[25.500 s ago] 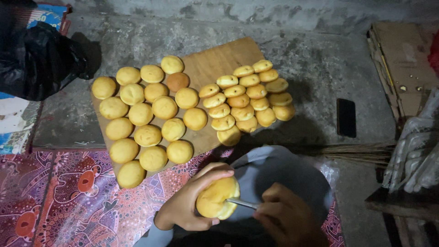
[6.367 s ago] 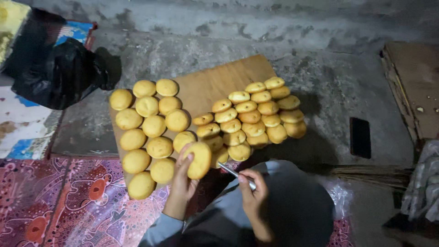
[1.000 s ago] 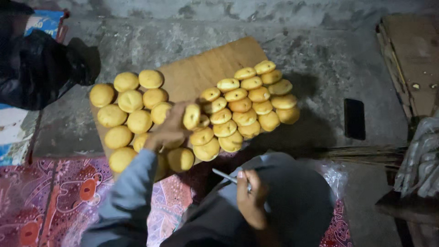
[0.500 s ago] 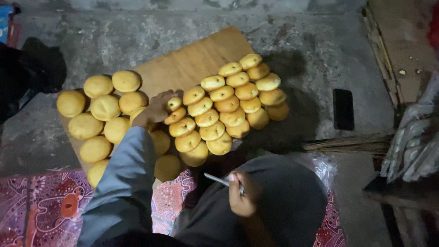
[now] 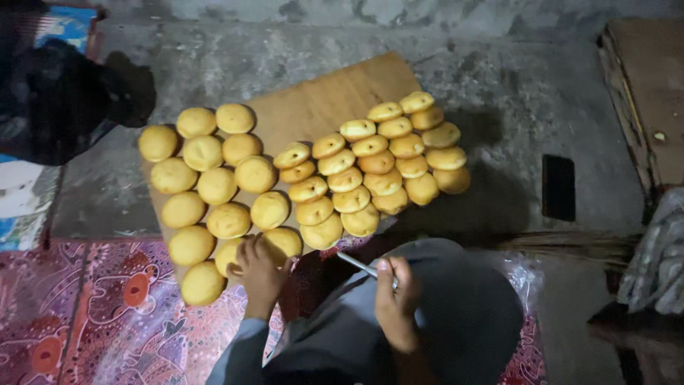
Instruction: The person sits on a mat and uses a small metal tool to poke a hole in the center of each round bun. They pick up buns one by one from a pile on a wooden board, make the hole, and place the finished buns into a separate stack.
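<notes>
Pinched between thumb and fingers, a thin metal knife [image 5: 358,264] sits in the right hand [image 5: 393,303], its blade pointing up-left toward the buns. The left hand [image 5: 260,267] curls loosely, fingers resting on a round golden bun [image 5: 282,242] at the near edge of the wooden board [image 5: 335,96]; whether it grips the bun or only touches it is unclear. Whole buns, smooth and domed, lie in rows on the board's left; flatter, overlapping bun pieces [image 5: 370,167] crowd the right. The board rests on rough grey concrete. A red patterned mat [image 5: 92,328] lies at lower left, a dark flat rectangle [image 5: 558,187] on the right. A dim black bundle [image 5: 64,107] at upper left is hard to identify.
</notes>
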